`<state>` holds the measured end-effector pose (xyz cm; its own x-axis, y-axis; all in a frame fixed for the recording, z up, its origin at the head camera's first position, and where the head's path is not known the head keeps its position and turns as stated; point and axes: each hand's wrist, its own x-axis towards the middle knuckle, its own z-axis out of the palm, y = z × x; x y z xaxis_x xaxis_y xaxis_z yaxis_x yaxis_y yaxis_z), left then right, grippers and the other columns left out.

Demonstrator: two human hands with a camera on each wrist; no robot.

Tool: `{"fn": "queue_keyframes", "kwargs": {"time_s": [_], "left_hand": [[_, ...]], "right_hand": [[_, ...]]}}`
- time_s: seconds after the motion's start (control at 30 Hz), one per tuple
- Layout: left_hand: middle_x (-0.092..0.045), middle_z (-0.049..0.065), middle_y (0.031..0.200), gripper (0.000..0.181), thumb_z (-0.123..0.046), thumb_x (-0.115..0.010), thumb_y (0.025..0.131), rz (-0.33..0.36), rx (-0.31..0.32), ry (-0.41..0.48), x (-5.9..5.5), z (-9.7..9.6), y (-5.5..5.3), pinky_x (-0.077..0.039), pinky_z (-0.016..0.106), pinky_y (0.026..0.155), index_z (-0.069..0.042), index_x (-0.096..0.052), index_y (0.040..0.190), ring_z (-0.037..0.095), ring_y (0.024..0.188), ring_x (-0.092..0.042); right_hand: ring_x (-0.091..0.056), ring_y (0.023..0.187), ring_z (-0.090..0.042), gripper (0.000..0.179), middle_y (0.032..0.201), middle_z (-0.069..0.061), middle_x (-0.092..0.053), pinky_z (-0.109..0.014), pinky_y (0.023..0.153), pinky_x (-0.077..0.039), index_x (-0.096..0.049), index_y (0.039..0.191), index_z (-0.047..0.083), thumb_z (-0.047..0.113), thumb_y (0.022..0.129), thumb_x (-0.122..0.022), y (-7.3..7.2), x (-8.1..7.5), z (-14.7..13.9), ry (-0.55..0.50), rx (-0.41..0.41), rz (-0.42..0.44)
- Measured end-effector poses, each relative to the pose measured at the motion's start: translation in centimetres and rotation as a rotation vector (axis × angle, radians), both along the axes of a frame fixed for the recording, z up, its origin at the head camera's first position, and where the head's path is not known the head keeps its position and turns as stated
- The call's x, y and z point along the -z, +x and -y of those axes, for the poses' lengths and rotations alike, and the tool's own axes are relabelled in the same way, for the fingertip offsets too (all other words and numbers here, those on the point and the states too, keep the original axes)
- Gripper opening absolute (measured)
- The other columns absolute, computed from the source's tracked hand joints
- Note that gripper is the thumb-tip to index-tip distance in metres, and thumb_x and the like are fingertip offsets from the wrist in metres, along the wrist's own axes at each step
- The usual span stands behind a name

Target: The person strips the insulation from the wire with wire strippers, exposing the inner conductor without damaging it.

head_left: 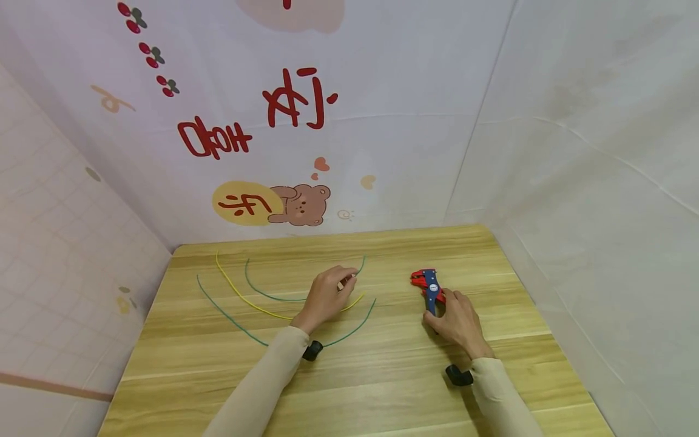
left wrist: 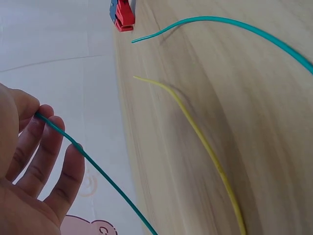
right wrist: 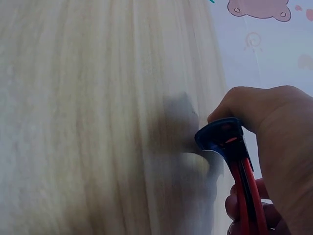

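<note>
My left hand (head_left: 326, 295) pinches the right-hand part of a thin green wire (left wrist: 108, 179) between thumb and fingers. Two more wires lie bowed on the table near that hand: a yellow wire (head_left: 240, 295) and a second green wire (head_left: 229, 319), both partly hidden by the left arm in the head view. On the right, my right hand (head_left: 461, 320) holds a blue and red wire stripper (head_left: 432, 286) with the thumb on one side and the fingers on the other. Its red jaws face the back. In the right wrist view, the end of its blue handle (right wrist: 220, 132) shows.
The wood-grain table (head_left: 382, 394) meets a printed white cloth wall (head_left: 393, 182) at the back. More white cloth (head_left: 601, 243) rises along the right edge, and a checked cloth (head_left: 54, 243) along the left. Black wrist cameras sit by both cuffs.
</note>
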<state>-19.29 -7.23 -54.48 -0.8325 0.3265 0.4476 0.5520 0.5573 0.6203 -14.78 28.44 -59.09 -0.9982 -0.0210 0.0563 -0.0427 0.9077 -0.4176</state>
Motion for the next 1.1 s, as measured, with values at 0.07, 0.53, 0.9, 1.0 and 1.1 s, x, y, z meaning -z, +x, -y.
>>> {"fn": "queue_keyframes", "kwargs": {"time_s": [0.07,0.53,0.9,1.0,1.1], "left_hand": [[-0.081,0.004,0.096,0.018,-0.008,-0.075,0.109,-0.004,-0.004,0.004,0.1,0.3,0.2,-0.064,0.025,0.074,-0.008,-0.085,0.124,0.016,0.086,-0.076],[-0.081,0.004,0.098,0.018,-0.007,-0.077,0.107,-0.026,-0.036,0.012,0.6,2.3,1.4,-0.064,0.027,0.072,-0.007,-0.085,0.124,0.016,0.087,-0.076],[-0.082,0.006,0.1,0.019,-0.006,-0.077,0.107,-0.039,-0.032,0.038,1.1,3.2,1.9,-0.067,0.039,0.074,-0.005,-0.084,0.125,0.018,0.089,-0.076],[-0.082,0.006,0.1,0.019,-0.005,-0.078,0.106,-0.053,-0.032,0.046,1.1,3.2,2.0,-0.066,0.037,0.073,-0.004,-0.084,0.124,0.018,0.088,-0.076],[-0.083,0.006,0.1,0.019,-0.006,-0.079,0.106,-0.063,-0.033,0.048,1.1,3.4,2.1,-0.066,0.035,0.073,-0.003,-0.085,0.124,0.017,0.088,-0.076]], "right_hand": [[-0.068,0.109,-0.043,0.079,0.121,-0.028,-0.071,-0.063,0.095,-0.062,-0.06,0.15,-0.013,0.038,0.094,-0.082,0.0,0.0,0.0,0.001,-0.001,0.0],[-0.073,0.117,-0.051,0.079,0.134,-0.034,-0.072,-0.065,0.1,-0.062,-0.059,0.151,-0.014,0.037,0.096,-0.081,0.2,-0.3,0.3,-0.039,-0.007,0.023],[-0.073,0.121,-0.052,0.077,0.14,-0.034,-0.071,-0.066,0.102,-0.062,-0.058,0.152,-0.012,0.036,0.096,-0.081,0.2,-0.5,0.4,-0.026,0.018,0.031],[-0.075,0.117,-0.05,0.076,0.137,-0.032,-0.073,-0.065,0.099,-0.063,-0.059,0.151,-0.011,0.037,0.095,-0.081,0.2,-0.4,0.4,-0.011,0.022,0.019],[-0.075,0.115,-0.049,0.076,0.135,-0.031,-0.073,-0.065,0.097,-0.063,-0.06,0.15,-0.011,0.037,0.095,-0.081,0.3,-0.4,0.4,0.003,0.026,0.014]]}}
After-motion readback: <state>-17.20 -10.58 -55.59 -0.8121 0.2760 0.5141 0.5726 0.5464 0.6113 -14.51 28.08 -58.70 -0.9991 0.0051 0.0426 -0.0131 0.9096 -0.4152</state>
